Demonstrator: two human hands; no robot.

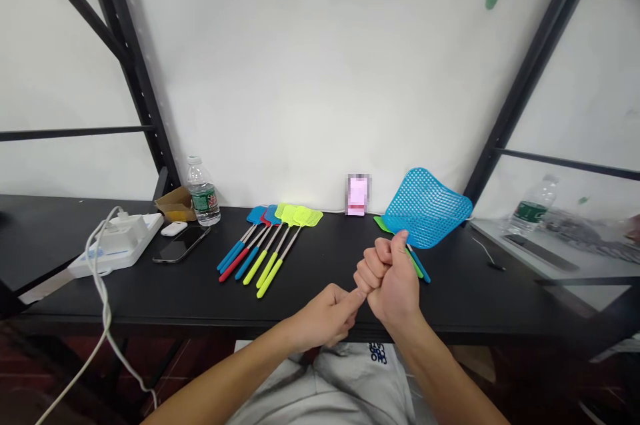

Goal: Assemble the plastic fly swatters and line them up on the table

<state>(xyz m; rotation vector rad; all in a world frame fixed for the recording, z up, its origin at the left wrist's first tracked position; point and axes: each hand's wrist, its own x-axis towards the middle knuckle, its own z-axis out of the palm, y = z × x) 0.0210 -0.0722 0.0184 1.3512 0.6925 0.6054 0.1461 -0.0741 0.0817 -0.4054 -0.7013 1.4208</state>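
Note:
A fly swatter with a wide blue mesh head (425, 208) rises tilted above the desk at the right. My right hand (393, 282) is closed round it just below the head, thumb up. My left hand (333, 315) is closed right beside it, lower and to the left, the two touching; fingers hide the shaft and handle. Behind my right hand lie swatters with a green handle (416, 264) and a blue handle (421, 267), partly covered. Left of centre, several swatters lie side by side, among them a red handle (234, 264) and a yellow-green head (307, 216).
On the black desk (320, 258), a water bottle (203, 192), small carton (177, 203), white earphone case (174, 229), phone (181, 244) and power strip (135, 248) stand left. A small pixelated card (357, 195) leans on the wall. Black shelf posts (530, 65) flank the desk.

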